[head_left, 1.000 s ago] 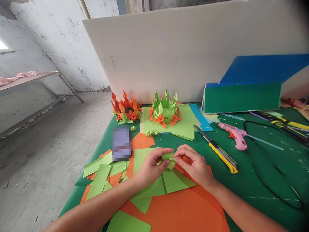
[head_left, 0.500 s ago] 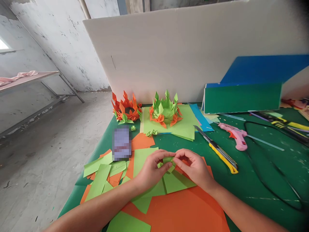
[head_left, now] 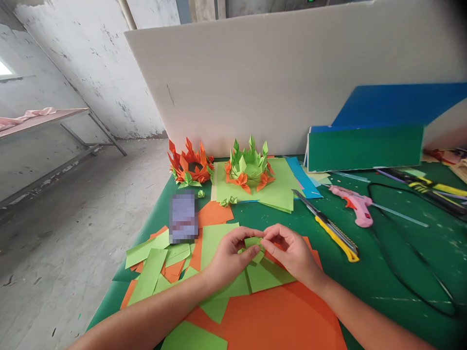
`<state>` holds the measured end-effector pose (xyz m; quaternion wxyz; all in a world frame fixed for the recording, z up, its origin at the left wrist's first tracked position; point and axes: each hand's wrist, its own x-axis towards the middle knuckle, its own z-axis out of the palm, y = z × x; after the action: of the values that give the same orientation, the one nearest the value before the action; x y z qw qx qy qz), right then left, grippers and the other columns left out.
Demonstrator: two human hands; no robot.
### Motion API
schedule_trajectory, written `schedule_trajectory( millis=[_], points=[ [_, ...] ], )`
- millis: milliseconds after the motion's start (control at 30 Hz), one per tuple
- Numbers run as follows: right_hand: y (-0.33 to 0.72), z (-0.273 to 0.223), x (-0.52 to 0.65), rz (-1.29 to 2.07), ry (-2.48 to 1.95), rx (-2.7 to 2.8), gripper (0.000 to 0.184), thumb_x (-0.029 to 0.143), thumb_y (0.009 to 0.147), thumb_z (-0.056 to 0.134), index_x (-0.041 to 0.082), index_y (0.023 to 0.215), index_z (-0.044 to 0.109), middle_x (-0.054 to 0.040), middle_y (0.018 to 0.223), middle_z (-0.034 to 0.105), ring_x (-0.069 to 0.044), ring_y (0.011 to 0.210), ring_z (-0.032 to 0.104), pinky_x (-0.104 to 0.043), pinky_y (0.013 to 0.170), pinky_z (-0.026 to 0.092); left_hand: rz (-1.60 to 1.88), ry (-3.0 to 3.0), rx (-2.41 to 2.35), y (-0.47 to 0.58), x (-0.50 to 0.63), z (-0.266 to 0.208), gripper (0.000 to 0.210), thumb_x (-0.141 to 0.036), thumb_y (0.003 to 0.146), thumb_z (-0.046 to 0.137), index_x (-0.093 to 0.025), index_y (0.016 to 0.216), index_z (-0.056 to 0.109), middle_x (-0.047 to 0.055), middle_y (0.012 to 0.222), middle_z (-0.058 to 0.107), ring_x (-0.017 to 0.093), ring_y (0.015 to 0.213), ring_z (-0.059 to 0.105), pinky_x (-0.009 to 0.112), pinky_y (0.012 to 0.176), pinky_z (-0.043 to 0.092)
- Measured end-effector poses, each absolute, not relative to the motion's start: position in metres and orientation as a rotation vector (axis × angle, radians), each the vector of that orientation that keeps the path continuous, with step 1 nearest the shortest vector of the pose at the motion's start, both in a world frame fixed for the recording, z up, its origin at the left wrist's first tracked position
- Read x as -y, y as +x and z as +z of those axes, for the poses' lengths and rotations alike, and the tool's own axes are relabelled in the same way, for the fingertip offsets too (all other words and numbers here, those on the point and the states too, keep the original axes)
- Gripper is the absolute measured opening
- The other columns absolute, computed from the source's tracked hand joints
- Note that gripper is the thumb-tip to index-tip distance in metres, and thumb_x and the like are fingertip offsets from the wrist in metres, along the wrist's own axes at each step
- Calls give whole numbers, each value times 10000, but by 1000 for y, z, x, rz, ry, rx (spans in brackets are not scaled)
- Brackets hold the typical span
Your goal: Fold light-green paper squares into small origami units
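Note:
My left hand (head_left: 236,250) and my right hand (head_left: 286,247) meet at the fingertips over the paper pile, both pinching a small piece of green paper (head_left: 253,241). Much of that piece is hidden by my fingers. Beneath them lie green sheets (head_left: 270,273) and a large orange sheet (head_left: 280,318). Farther back, a green folded-paper crown (head_left: 251,163) trimmed with orange flowers stands on stacked green paper. An orange folded-paper crown (head_left: 189,163) with green leaves is to its left. Small green paper roses (head_left: 228,201) sit in front of the green crown.
Right of my hands lie a yellow utility knife (head_left: 330,231) with its blade out and a pink glue gun (head_left: 355,204) with a trailing black cord (head_left: 396,272). At left are a blurred-out rectangular object (head_left: 183,216) and loose paper strips (head_left: 148,277). A white board (head_left: 255,82) stands behind.
The pinched green paper has shifted very slightly between my fingertips. Both hands stay in almost the same place, and the other things have not moved.

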<state>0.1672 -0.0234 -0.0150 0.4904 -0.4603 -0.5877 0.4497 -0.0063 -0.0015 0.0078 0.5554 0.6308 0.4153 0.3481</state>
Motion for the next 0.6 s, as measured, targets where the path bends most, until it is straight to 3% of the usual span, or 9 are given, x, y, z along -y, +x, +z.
schedule_trajectory(
  millis=[400, 600],
  points=[
    [167, -11, 23, 1214, -1123, 1351, 207, 386, 849, 645, 213, 807, 539, 6, 787, 544, -131, 718, 550, -233, 640, 511, 879, 1299, -926, -6, 2, 10, 219, -221, 723, 729, -189, 937, 690, 69, 990, 677, 206, 951, 601, 294, 775, 469],
    [169, -10, 22, 1191, -1100, 1361, 216, 395, 859, 632, 206, 791, 554, -17, 807, 573, -142, 745, 566, -249, 672, 518, 827, 1026, -953, -7, -4, 11, 318, -266, 635, 812, -170, 883, 638, -7, 778, 562, 94, 653, 481, 225, 607, 382]
  ],
)
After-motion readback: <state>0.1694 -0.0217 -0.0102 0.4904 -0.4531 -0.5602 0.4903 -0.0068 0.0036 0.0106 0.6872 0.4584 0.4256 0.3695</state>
